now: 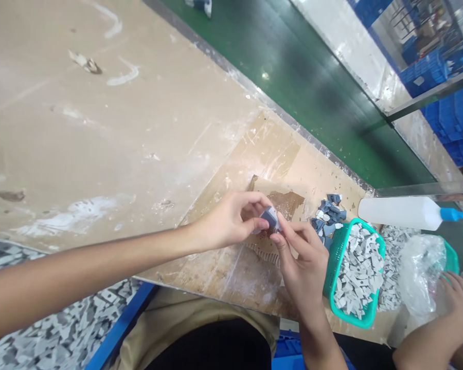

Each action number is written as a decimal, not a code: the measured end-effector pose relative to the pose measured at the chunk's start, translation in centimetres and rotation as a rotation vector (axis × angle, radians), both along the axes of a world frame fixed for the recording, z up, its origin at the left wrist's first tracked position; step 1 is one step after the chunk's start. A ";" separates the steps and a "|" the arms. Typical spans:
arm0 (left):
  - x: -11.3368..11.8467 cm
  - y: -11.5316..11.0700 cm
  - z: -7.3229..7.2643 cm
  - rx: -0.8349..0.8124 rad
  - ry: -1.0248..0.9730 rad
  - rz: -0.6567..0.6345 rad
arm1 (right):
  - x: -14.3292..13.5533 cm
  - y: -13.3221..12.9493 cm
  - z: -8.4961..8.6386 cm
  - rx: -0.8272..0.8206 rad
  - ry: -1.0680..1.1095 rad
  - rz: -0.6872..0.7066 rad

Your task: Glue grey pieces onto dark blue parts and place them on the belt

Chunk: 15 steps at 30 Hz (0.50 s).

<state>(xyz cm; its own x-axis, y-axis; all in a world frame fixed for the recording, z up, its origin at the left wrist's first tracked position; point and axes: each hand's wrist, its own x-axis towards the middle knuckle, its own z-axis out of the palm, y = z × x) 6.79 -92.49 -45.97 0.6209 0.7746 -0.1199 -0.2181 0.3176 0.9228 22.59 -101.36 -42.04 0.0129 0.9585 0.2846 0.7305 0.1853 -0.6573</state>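
Note:
A small dark grey-blue piece (270,218) is held above the worn cardboard on the table, between both hands. My left hand (241,218) comes in from the left and pinches it with thumb and fingers. From the lower right, my right hand (301,249) grips the other side with its thumb and index finger. Beneath the hands lies a torn brown cardboard piece (289,203). Right of my hands is a loose heap of dark blue and white pieces (327,216), beside a green basket (329,267) full of light grey pieces (358,272).
A white bottle (399,213) with a blue nozzle lies beyond the basket. Another person's hand (461,303) is near a clear plastic bag (422,272) at the right. A blue-rimmed bin (119,326) of grey pieces stands below the table's edge at lower left.

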 end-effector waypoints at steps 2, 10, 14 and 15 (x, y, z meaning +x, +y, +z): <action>-0.2 0.8 0.3 -0.096 -0.124 -0.024 | 0.5 0.2 0.8 -0.003 0.046 -0.038; -1.4 3.1 1.2 -0.515 -0.150 0.160 | 4.5 -2.3 3.3 0.358 0.340 -0.681; 0.3 2.1 1.0 -0.429 0.008 0.121 | 10.5 -5.1 3.0 0.351 0.203 -0.923; 1.0 2.1 1.4 -0.380 0.052 0.070 | 12.3 -6.0 2.9 0.311 0.138 -0.958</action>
<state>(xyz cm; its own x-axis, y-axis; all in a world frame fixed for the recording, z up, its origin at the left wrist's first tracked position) 7.77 -90.35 -44.59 0.5533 0.7097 -0.4361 -0.2077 0.6246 0.7528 34.86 -107.34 -39.15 0.7883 0.4113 0.4576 0.5828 -0.2605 -0.7697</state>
